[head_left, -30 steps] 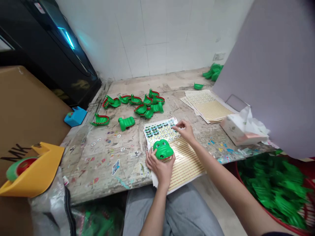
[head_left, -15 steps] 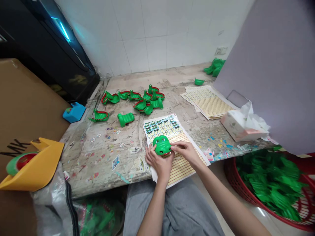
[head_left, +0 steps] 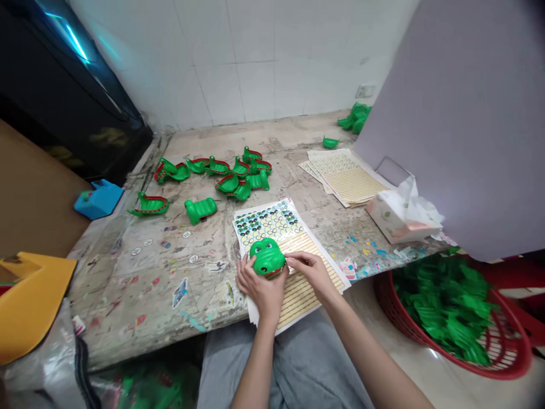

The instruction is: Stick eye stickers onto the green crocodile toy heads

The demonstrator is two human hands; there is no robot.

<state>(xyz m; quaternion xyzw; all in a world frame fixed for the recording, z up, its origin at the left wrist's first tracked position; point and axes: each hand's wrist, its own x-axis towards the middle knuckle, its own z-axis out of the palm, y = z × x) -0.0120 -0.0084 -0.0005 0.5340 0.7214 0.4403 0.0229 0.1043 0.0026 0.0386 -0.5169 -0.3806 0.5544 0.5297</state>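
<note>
Green plastic crocodile head [head_left: 267, 257] sits over the sticker sheet [head_left: 268, 222], held in the left hand [head_left: 261, 291], its fingers curled around the under side; the right hand [head_left: 313, 274] has come over to the toy's mouth, fingers and thumb close together; those fingers hide the mouth, so I cannot tell if they grip anything.

Green plastic crocodile shells [head_left: 230, 182] lie in a loose cluster on the stained counter [head_left: 128, 284], which is dotted with sticker scraps. Farther right, a stack of printed sheets [head_left: 344, 177] sits just beside a tissue box [head_left: 402, 213]. A red basket [head_left: 502, 355] heaped with green shells stands on the floor [head_left: 434, 380] below the counter's right end, and 1 blue plastic piece [head_left: 99, 200] sits at its left edge.
</note>
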